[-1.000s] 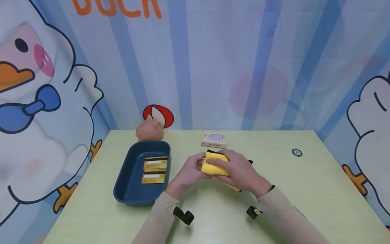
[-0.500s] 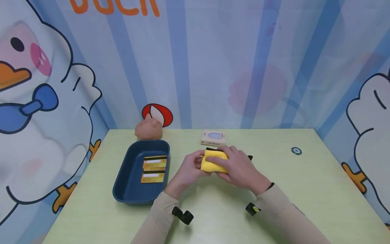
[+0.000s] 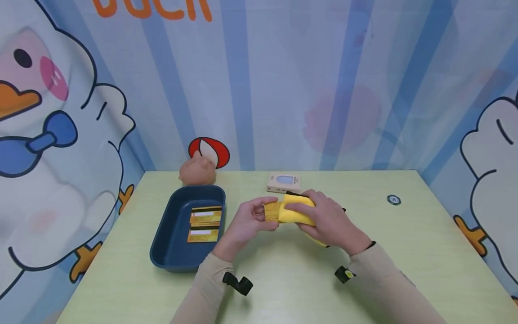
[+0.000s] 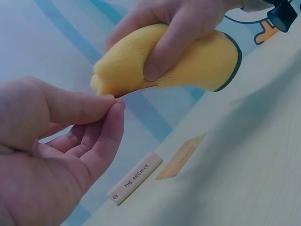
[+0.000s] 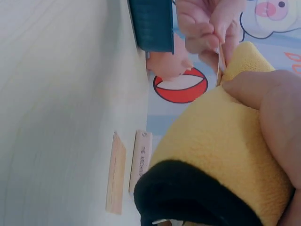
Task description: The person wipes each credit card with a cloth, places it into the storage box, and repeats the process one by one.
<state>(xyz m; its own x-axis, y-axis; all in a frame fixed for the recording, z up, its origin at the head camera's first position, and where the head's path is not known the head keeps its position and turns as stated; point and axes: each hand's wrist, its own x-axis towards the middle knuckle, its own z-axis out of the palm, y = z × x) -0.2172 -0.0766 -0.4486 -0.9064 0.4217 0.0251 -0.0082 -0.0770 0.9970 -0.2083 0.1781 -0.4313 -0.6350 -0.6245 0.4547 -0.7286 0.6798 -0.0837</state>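
My left hand [image 3: 244, 222] pinches the edge of a yellow card [image 3: 271, 211] between thumb and fingers. My right hand [image 3: 333, 222] grips a folded yellow cloth [image 3: 297, 210] with black edging, wrapped over the card's right part. That part of the card is hidden under the cloth. In the left wrist view the card looks like a thin edge beneath the cloth [image 4: 202, 66]. Two similar cards [image 3: 203, 234] lie one behind the other in the blue tray [image 3: 167, 256] to the left. Another card [image 4: 181, 159] lies on the table beyond my hands.
A small box [image 3: 283, 183] marked "THE ARCHIVE" sits near the table's back edge. Behind the tray is a pink piggy bank [image 3: 198, 171]. A round poker chip [image 3: 394, 200] lies at the right. A printed duck curtain [image 3: 275, 90] hangs behind the table.
My right hand and the cloth have slid right, uncovering the card's left part. My left hand has shifted slightly left, keeping its pinch on the card. The tray and its cards stay put.
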